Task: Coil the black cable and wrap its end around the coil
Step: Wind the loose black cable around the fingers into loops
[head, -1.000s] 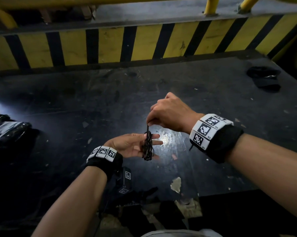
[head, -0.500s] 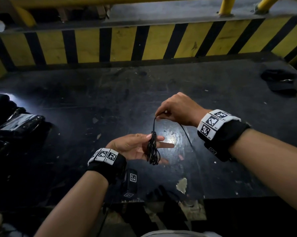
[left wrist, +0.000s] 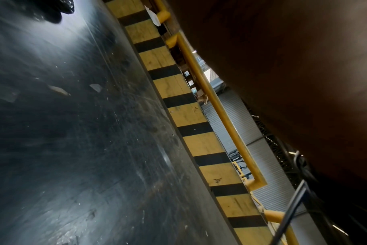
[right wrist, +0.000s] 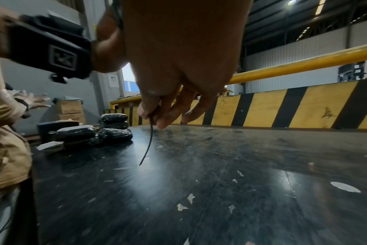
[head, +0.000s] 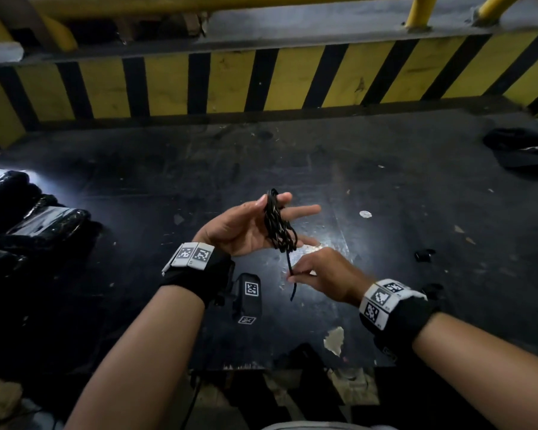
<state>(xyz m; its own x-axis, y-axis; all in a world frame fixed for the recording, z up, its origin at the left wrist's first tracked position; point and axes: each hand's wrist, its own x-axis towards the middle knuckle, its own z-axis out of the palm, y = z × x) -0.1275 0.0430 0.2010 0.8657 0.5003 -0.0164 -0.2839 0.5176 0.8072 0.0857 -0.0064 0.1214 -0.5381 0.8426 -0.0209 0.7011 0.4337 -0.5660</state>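
Observation:
My left hand (head: 271, 203) is palm up over the black table (head: 385, 187), fingers stretched out. The black cable coil (head: 278, 226) loops across those fingers, and the thumb pinches its top against the index finger. Just below and nearer to me, my right hand (head: 292, 276) pinches the cable's loose end (head: 292, 290), whose short tip dangles free. In the right wrist view the right hand (right wrist: 155, 117) holds that end (right wrist: 148, 142) between thumb and fingers above the table. The left wrist view shows only the back of the left hand (left wrist: 283, 82) and a few cable strands (left wrist: 293, 207).
Black wrapped bundles (head: 35, 225) are stacked at the table's left edge. A dark cloth item (head: 522, 150) lies far right, a small black scrap (head: 424, 254) nearer. A yellow-black striped barrier (head: 261, 82) closes the back. Another person in tan (right wrist: 6, 132) stands at the left.
My right hand has come down from above the coil to below it, carrying the cable end toward me. My left hand has risen and turned more palm up.

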